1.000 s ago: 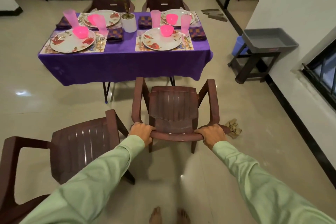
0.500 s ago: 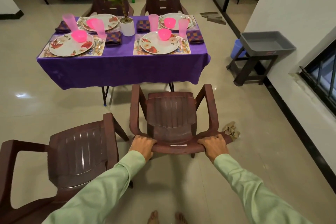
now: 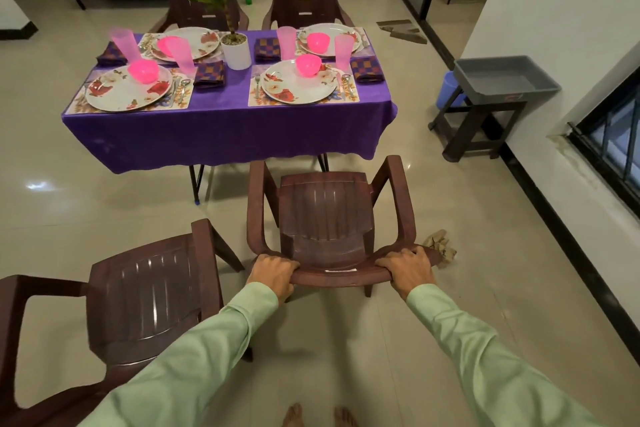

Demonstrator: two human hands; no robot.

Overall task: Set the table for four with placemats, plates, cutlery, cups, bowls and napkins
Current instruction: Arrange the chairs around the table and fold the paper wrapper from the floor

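While my left hand (image 3: 273, 270) and right hand (image 3: 408, 265) clamp fingers (image 3: 288, 265) on the chair (image 3: 325, 211) back, the counter (image 3: 225, 128) looks fully set for four; I judge only seating is left.

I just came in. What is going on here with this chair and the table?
A person grips the backrest top of a brown chair with the left hand and the right hand. The chair faces the purple table but stands short of it. The table holds four settings: placemats, plates, pink bowls, pink cups, cutlery, napkins. A second chair stands apart, at the left.
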